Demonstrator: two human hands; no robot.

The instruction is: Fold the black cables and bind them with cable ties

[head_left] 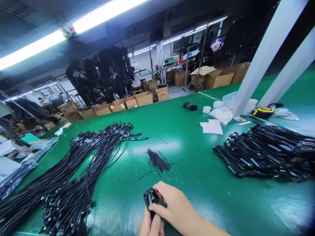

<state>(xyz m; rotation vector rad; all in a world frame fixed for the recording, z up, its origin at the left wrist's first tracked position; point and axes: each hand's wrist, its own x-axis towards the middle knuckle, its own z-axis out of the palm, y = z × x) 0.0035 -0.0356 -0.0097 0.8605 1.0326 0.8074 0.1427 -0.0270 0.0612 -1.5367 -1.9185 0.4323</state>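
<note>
A black cable [147, 198], looped into a small coil, is between my two hands near the front of the green table [197, 193]. My left hand [152, 226] grips its lower part from below. At the coil's upper right, the thumb and fingers of my right hand [172, 203] pinch it. Part of the coil is hidden behind my fingers. Just beyond my hands lies a loose pile of thin black ties [158, 160].
Long black cables [73, 160] spread over the table's left side. Bundled cables [265, 154] are heaped at the right. Behind them are a tape measure [263, 112], white plastic bags [222, 114] and slanted white posts [268, 49]. Cardboard boxes [144, 98] line the far edge.
</note>
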